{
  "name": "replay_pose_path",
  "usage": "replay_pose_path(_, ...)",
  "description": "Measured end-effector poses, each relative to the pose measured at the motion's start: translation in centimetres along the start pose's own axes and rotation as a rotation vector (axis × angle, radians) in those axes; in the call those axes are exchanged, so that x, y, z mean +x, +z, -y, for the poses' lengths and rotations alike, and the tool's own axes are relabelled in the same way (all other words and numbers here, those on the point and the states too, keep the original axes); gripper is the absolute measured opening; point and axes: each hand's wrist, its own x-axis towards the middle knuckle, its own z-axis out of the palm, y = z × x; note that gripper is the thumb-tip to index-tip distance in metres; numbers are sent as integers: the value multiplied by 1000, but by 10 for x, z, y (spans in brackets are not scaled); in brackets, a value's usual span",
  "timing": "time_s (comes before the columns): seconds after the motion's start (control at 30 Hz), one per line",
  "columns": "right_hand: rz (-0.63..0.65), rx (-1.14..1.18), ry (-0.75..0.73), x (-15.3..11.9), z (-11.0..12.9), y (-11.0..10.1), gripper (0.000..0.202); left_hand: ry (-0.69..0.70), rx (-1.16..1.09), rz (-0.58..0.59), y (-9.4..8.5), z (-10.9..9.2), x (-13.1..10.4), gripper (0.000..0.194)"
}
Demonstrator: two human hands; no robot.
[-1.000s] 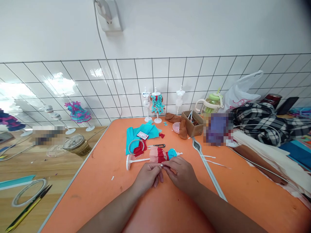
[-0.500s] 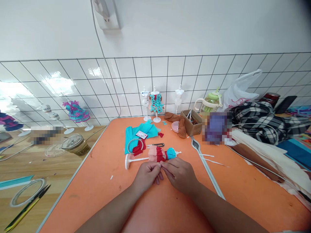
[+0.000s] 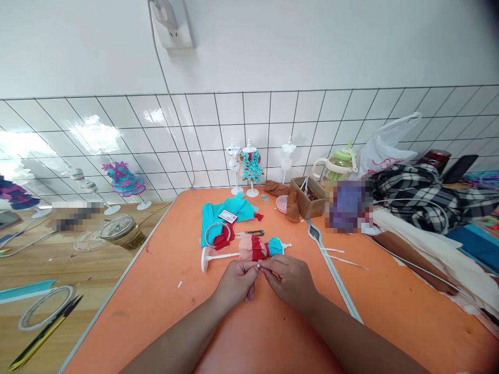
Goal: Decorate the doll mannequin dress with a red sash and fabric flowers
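One tiny white scrap [image 3: 258, 266]

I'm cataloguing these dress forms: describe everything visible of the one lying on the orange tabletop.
The miniature dress form lies sideways on the orange tabletop, just beyond the left hand and right hand. Its round white base stands on edge at left; a thin, plastic-looking white stem leads to a fabric-looking outfit: pale pink and red skirt layers, turquoise top. A white neck knob points right. Whether either hand touches it is unclear.

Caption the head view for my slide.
Left hand and right hand pinch a tiny white piece near a white mannequin dressed in pink, red and turquoise fabric, lying on an orange tabletop.
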Motion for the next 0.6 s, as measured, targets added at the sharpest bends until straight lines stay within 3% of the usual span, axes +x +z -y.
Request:
replay_pose_path(0.17, -47, -46, -11, 1, 1, -1, 15, 19, 35, -2, 2, -1, -3, 34)
replay_pose_path(0.4, -53, -180, -167, 1, 4, -2, 16, -13, 60, -18, 2, -3, -5, 31)
replay_pose_path(0.5, -19, -140, -71, 2, 6, -1, 17, 11, 64, 1, 5, -1, -5, 29)
replay_pose_path(0.6, 71, 75, 175, 4, 8, 0, 10, 53, 67, 2, 7, 1, -5, 29)
